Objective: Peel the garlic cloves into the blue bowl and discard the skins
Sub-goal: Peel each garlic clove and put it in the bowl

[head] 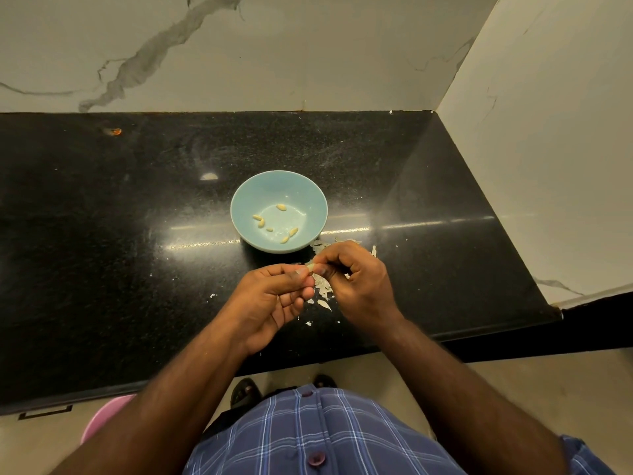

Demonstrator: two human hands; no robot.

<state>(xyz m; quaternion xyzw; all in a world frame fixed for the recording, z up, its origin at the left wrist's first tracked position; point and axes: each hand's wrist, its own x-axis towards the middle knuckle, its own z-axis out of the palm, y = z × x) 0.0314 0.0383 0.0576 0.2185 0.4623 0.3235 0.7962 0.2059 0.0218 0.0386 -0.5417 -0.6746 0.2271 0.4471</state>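
A black stone counter (137, 234) runs along a marbled wall (239, 46), where a person in a blue checked shirt (325, 437) stands peeling garlic. Below the counter's front edge, at the person's left, part of a pink tub (102, 419) shows on the floor; it cannot be told what it holds. The blue bowl (239, 204) sits mid-counter, just beyond the hands, with about six peeled cloves (281, 207) scattered over its bottom. Between bowl and counter edge, partly under the hands, lies a loose heap of papery skins (323, 291), with stray flakes further out. The left hand (270, 299), palm turned up and fingers curled in, and the right hand (356, 279), knuckles up, meet at a single garlic clove (311, 267), each pinching one end; the clove looks partly skinned, so peeling is likely under way. The risks from here are small ones: the slim clove could slip from so slight a pinch and roll across the polished stone or off the edge, and the light skins, lying hard against the bowl's near side, could drift in among the clean cloves or be brushed to the floor by a forearm before they are gathered for discarding
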